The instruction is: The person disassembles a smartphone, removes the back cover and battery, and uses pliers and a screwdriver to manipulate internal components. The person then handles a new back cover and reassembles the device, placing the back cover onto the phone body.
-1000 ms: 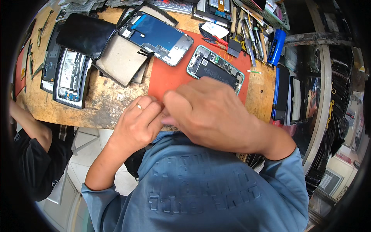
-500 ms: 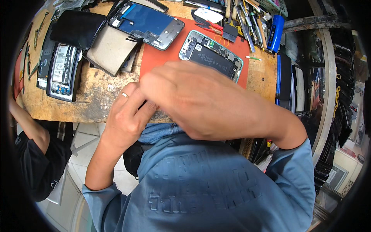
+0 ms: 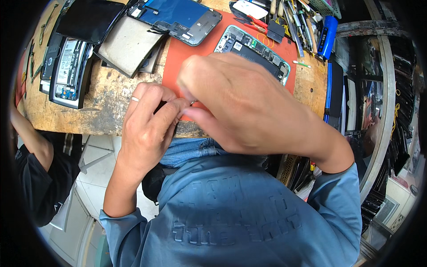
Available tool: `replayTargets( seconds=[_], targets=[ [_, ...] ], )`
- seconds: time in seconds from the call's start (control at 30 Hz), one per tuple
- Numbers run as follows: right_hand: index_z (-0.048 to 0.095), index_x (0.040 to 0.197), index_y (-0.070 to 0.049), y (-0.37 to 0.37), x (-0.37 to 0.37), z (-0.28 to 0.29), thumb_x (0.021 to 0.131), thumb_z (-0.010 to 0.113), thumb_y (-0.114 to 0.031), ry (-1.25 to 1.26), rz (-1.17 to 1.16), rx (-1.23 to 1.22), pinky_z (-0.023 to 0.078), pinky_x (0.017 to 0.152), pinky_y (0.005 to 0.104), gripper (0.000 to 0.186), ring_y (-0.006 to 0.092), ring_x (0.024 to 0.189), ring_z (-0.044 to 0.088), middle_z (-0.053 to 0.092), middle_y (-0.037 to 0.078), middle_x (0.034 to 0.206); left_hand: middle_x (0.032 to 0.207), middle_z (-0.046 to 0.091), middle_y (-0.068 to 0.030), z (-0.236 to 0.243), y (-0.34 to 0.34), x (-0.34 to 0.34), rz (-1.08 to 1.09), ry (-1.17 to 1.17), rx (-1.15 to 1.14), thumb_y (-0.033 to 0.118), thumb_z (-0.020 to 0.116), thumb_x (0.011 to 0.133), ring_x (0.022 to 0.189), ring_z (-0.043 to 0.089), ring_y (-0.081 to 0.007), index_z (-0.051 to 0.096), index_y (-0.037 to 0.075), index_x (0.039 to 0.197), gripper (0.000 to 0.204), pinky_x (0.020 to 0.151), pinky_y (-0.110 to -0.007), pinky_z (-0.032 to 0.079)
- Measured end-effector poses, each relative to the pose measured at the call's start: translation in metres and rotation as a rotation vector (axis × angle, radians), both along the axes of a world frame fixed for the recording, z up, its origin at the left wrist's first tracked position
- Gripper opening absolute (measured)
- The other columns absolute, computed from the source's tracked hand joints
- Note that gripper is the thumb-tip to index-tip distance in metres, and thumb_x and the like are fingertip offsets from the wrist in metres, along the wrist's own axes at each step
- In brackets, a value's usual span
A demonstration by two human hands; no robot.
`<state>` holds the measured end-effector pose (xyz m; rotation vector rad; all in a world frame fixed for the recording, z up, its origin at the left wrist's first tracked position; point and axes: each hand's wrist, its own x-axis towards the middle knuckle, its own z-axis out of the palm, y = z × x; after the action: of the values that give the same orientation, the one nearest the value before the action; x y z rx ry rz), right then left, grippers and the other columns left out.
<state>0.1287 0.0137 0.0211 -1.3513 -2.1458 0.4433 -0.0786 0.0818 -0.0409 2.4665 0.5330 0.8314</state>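
Both hands meet over the near edge of the worn wooden workbench (image 3: 106, 104), just where the orange mat (image 3: 178, 66) ends. The left hand (image 3: 149, 129), a ring on one finger, is curled with thumb and fingertips pinched together around something small; the right hand (image 3: 244, 104) arches over it from the right, its fingers bent down to the same spot, and between them a tiny metallic part (image 3: 193, 103) just shows, too small to identify. Whether the right hand grasps it or merely touches it cannot be told. Compared with the earlier frames, the hands have drawn nearer the camera and the right one hides more of the mat, while the opened phone (image 3: 254, 50) on the mat's far right and the blue-backed screen panel (image 3: 180, 17) at the far edge lie unchanged.
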Motion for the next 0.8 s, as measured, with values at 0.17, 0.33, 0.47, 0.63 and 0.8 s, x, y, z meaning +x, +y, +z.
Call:
replayTargets(
  seconds=[0.17,0.33,0.47,0.63,0.8],
  targets=[
    [0.056,0.107,0.000,-0.002,0.000,-0.003,0.086,0.065,0.002,0.095,0.032,0.002,0.051,0.076,0.0467,0.023,0.0374,0.083,0.060,0.057,0.016,0.096,0.092,0.061,-0.0102,-0.001,-0.003,0.000,0.030,-0.004,-0.029,-0.003,0.084,0.074,0.088,0.060,-0.0302,0.076,0.001,0.097,0.025,0.076,-0.042,0.051],
    [0.057,0.108,0.000,-0.004,0.001,0.000,0.086,0.066,0.002,-0.052,-0.020,-0.054,0.051,0.074,0.0481,0.024,0.0380,0.082,0.061,0.059,0.015,0.097,0.092,0.060,-0.0103,0.005,-0.008,0.000,0.059,0.044,-0.093,-0.002,0.085,0.077,0.090,0.059,-0.0307,0.076,0.001,0.097,0.022,0.078,-0.042,0.051],
    [0.056,0.109,0.000,-0.001,0.001,-0.014,0.086,0.071,0.000,0.075,-0.002,0.088,0.050,0.071,0.0486,0.027,0.0380,0.079,0.061,0.059,0.015,0.096,0.092,0.061,-0.0103,0.009,-0.009,0.002,0.063,0.049,-0.086,-0.002,0.084,0.079,0.089,0.059,-0.0307,0.076,0.000,0.097,0.020,0.079,-0.042,0.051],
    [0.050,0.106,0.001,0.002,0.002,0.008,0.087,0.067,-0.003,-0.010,-0.009,-0.166,0.052,0.077,0.0492,0.026,0.0397,0.085,0.064,0.061,0.018,0.090,0.093,0.061,-0.0106,0.008,-0.010,0.000,0.055,0.062,-0.091,-0.002,0.085,0.078,0.090,0.059,-0.0309,0.074,0.000,0.094,0.019,0.080,-0.043,0.051],
    [0.052,0.107,-0.002,0.005,0.001,-0.003,0.086,0.075,-0.004,0.064,0.088,0.007,0.050,0.074,0.0485,0.032,0.0397,0.081,0.061,0.054,0.016,0.086,0.094,0.060,-0.0108,0.004,-0.010,0.002,0.061,0.019,-0.079,-0.002,0.084,0.076,0.091,0.060,-0.0319,0.072,0.000,0.092,0.020,0.082,-0.044,0.051]
  ],
)
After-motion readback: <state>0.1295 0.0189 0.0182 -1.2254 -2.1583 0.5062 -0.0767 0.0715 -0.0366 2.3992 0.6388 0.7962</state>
